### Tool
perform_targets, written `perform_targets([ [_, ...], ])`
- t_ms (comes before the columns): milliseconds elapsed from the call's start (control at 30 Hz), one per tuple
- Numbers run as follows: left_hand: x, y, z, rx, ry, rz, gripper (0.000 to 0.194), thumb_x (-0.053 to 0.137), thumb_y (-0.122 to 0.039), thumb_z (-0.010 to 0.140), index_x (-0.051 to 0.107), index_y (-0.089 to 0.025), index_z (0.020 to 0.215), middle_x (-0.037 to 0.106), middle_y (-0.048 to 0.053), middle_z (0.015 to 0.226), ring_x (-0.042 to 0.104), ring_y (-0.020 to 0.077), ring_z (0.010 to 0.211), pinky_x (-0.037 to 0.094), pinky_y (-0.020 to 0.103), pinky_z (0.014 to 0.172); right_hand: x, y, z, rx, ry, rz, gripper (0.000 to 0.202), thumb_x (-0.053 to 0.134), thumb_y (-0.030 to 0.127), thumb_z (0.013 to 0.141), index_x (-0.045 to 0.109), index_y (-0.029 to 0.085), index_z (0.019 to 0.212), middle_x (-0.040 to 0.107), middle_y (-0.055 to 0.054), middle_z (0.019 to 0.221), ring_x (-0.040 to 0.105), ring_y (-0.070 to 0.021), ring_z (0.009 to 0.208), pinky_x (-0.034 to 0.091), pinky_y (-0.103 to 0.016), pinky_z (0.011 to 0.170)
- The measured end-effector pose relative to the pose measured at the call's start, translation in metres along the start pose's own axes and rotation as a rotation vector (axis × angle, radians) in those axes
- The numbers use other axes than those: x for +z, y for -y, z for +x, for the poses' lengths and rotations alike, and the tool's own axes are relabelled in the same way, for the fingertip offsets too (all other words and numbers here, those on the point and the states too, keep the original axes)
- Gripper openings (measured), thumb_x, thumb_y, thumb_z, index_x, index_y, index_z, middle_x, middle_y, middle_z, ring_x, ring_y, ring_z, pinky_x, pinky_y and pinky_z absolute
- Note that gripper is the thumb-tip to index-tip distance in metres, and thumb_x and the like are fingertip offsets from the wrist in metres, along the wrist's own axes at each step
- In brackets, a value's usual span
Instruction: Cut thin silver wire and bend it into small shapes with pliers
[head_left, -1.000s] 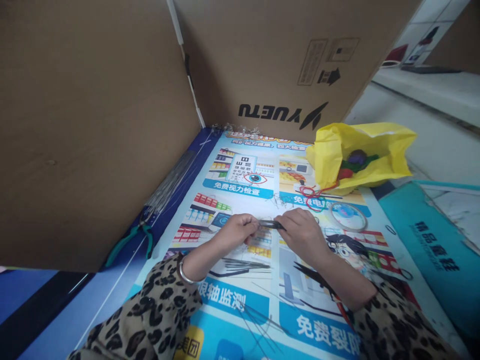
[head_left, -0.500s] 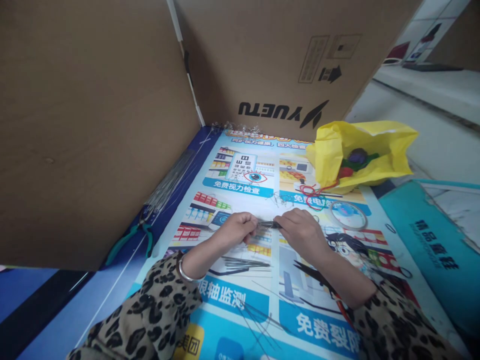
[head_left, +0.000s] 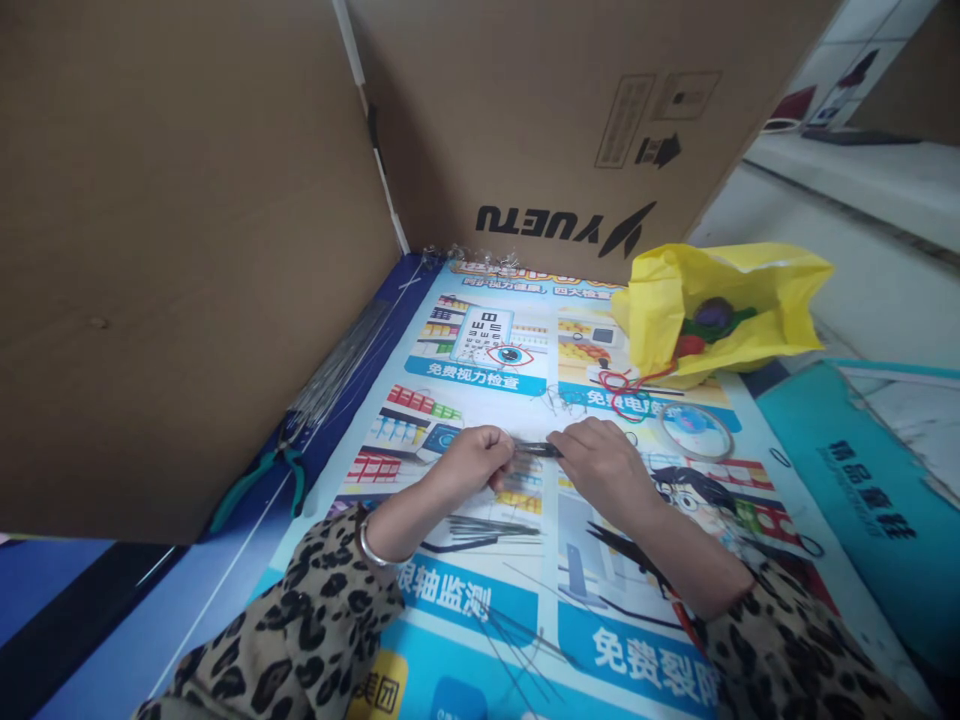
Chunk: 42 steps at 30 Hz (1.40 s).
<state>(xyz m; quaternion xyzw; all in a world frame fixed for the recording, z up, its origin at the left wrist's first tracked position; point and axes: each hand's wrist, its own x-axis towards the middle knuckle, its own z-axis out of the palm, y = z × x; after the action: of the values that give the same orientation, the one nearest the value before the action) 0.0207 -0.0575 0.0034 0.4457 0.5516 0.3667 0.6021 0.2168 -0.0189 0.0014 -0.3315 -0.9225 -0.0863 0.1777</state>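
My left hand (head_left: pixel 480 462) pinches something too small to make out, at the left end of a dark slim tool (head_left: pixel 538 449). The other end of that tool lies inside my closed right hand (head_left: pixel 600 462); its jaws point left toward my left fingertips. Both hands are just above the printed poster sheet. Thin wire pieces (head_left: pixel 491 527) rest below my left hand, and more loose wires (head_left: pixel 517 650) lie nearer to me. Scissors with dark blades (head_left: pixel 622 543) are partly hidden under my right forearm. Tangled fine wire (head_left: pixel 562 400) sits beyond the hands.
Green-handled pliers (head_left: pixel 281 460) and a long wire bundle (head_left: pixel 345 365) lie at left beside a cardboard wall (head_left: pixel 187 250). To the right are a yellow bag (head_left: pixel 652 315) with yarn, red cord (head_left: pixel 626 385), a clear ring roll (head_left: pixel 696 430) and a teal box (head_left: pixel 840 480).
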Motion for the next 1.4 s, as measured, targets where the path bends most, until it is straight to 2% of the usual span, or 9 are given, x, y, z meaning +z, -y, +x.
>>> perform_targets([
  [433, 0.0064, -0.0034, -0.0035, 0.015, -0.044, -0.07, 0.016, 0.053, -0.028, 0.071, 0.045, -0.016, 0.064, 0.052, -0.004, 0.054, 0.045, 0.004, 0.038, 0.031, 0.016, 0.04, 0.0026, 0.0, -0.0011, 0.03, -0.007, 0.019, 0.017, 0.046, 0.017, 0.084, 0.063, 0.018, 0.089, 0.061, -0.006, 0.079, 0.049, -0.0191, 0.082, 0.032, -0.032, 0.073],
  [1400, 0.0053, -0.0005, -0.0031, 0.027, -0.069, 0.027, 0.006, 0.048, -0.021, 0.068, 0.046, -0.017, 0.064, 0.048, -0.005, 0.053, 0.042, 0.0033, 0.038, 0.03, 0.015, 0.039, 0.0031, 0.0004, -0.0005, 0.014, -0.01, 0.012, 0.012, 0.052, 0.019, 0.081, 0.064, 0.017, 0.085, 0.058, -0.004, 0.073, 0.047, -0.0178, 0.076, 0.03, -0.03, 0.071],
])
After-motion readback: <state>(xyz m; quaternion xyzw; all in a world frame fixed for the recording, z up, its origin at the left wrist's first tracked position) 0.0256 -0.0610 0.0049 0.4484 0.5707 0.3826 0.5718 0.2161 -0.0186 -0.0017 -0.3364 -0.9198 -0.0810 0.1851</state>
